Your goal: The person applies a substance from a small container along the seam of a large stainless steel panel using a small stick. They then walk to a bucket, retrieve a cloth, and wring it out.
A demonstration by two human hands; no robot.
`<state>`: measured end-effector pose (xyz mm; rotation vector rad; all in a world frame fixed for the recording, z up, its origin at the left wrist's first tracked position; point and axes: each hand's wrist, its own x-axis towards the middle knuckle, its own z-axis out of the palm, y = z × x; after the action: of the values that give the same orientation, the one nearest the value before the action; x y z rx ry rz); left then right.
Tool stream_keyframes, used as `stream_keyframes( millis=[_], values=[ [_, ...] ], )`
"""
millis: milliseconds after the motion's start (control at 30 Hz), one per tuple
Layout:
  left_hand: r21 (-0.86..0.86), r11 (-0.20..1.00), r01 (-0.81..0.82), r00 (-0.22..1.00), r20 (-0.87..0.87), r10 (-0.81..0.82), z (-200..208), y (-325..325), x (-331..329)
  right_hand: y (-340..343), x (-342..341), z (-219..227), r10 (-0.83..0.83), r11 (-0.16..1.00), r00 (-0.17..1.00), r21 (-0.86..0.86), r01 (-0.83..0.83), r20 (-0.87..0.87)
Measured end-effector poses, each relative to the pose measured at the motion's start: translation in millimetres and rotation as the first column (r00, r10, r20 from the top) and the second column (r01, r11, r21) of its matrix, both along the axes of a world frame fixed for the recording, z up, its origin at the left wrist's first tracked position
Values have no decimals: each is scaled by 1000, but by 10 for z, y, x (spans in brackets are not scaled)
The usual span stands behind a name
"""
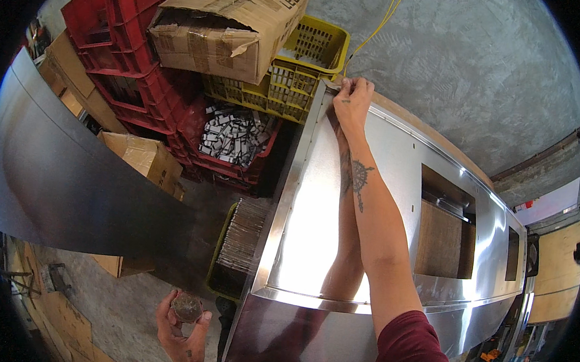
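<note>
My left hand (186, 346) is low in front, off the near left side of a stainless steel cabinet or counter (314, 215). Its fingers and thumb curl around a round, brownish thing (187, 307), perhaps a jar or tin seen from above. My right arm stretches across the shiny metal top. At the far left corner, my right hand (354, 100) has its fingers closed by the raised rim; a bit of grey shows beside them, too small to name. A rectangular cutout (446, 222) opens in the top to the right of my forearm.
Red crates (143, 95) stack at the far left, one holding many small white parts (235, 135). A torn cardboard box (225, 33) rests near yellow baskets (313, 44). A curved metal sheet (67, 169) stands at left. Thin strips (241, 234) fill another basket. A concrete wall (479, 73) rises behind.
</note>
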<state>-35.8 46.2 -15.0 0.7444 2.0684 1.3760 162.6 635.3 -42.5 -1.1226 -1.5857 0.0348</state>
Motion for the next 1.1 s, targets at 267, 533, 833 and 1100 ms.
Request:
stream_keyframes(
  millis=[267, 533, 833, 1100],
  values=[
    [-16, 1000, 4, 1000, 20, -4, 1, -1, -10, -18, 6, 24, -12, 1000, 1000, -17, 12, 9],
    [-19, 1000, -4, 1000, -30, 4, -1, 4, 10, -3, 5, 8, 10, 1000, 1000, 7, -10, 14],
    [-23, 999, -31, 999, 23, 32, 18, 4, -3, -64, -21, 51, 45, 995, 999, -92, -43, 16],
    [-31, 999, -39, 999, -34, 38, 22, 8, 10, -49, -7, 43, 47, 993, 999, -110, -46, 13]
  ],
)
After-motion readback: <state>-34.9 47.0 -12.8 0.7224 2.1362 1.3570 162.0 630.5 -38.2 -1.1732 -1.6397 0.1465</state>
